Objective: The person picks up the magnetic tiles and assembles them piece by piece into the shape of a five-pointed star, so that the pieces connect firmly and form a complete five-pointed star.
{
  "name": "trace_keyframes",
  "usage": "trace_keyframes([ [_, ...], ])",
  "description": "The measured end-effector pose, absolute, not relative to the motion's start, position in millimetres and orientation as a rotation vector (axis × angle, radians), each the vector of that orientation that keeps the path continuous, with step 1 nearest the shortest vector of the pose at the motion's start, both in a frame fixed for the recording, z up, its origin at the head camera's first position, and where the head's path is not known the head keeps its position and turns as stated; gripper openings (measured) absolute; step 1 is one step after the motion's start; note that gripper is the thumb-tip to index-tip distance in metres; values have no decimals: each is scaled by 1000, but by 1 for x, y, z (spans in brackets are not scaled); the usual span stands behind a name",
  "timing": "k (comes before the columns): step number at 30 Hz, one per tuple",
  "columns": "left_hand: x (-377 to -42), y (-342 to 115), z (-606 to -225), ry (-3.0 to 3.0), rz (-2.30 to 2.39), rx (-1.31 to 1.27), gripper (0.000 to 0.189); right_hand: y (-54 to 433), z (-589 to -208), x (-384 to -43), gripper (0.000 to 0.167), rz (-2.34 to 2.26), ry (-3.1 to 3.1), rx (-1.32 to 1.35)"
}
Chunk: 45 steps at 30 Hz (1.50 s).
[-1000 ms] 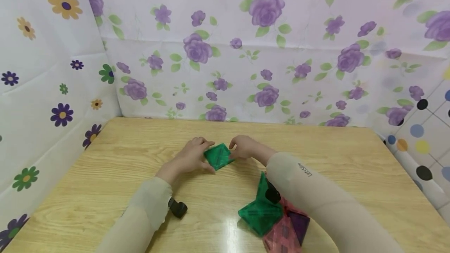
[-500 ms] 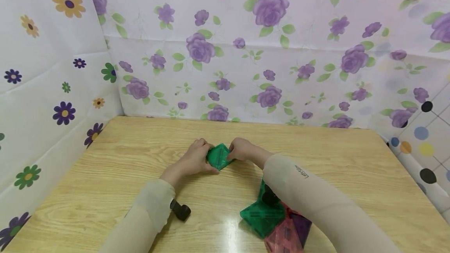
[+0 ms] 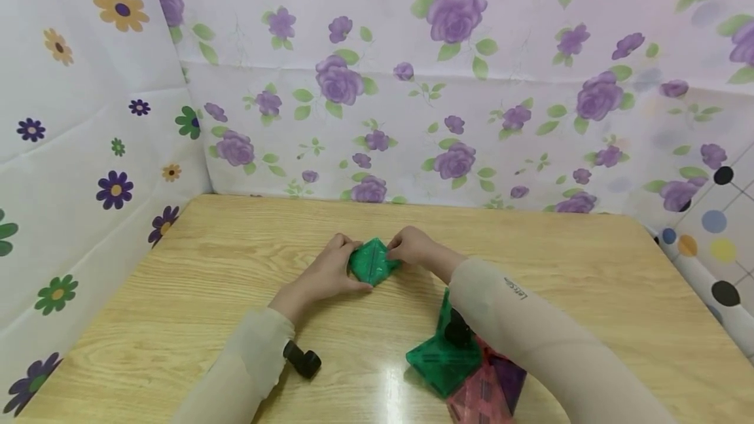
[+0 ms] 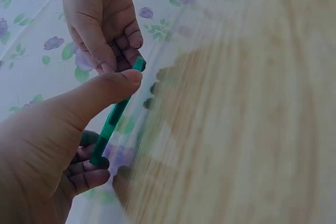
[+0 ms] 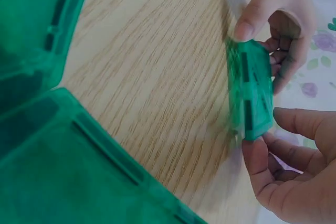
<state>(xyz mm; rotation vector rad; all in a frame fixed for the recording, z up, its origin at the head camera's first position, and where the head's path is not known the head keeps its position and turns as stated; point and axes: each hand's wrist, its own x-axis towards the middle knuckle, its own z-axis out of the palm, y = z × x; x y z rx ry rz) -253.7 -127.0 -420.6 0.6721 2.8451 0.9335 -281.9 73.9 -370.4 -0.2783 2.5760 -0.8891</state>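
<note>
Both hands hold a small green translucent magnetic tile piece near the middle of the table. In the head view it looks diamond-shaped, with a line down its centre. My left hand grips its left side, thumb on the near corner and fingers at the far edge. At the right side, my right hand pinches the edge between thumb and fingers. The left wrist view shows the tile piece edge-on, between the left thumb and fingers. In the right wrist view the piece stands tilted over the wood.
Nearer me, partly under the right forearm, lies a group of joined magnetic tiles: green, red and purple. Beyond the wooden table hangs a flowered cloth. Black wrist cameras hang below both sleeves.
The left hand has closed in round the green tile piece. The piece's outline has changed slightly, with its right side now tipped under the right fingers. The other tiles stay put.
</note>
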Motion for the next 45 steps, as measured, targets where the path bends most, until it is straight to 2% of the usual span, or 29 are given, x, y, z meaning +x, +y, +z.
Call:
trace_keyframes([
  [10,-244,-119,-402,2895,1065,661,89,84,-353,-277,25,-1240,2468,-199],
  [20,-224,-109,-375,3022,1157,721,87,100,-327,-266,29,-1399,2393,-292],
  [28,-204,-99,-359,3101,1267,817,89,111,-309,-250,31,-1476,2340,-385],
  [45,-159,-59,-353,3074,1565,1067,93,148,-305,-202,32,-1603,2316,-504],
])
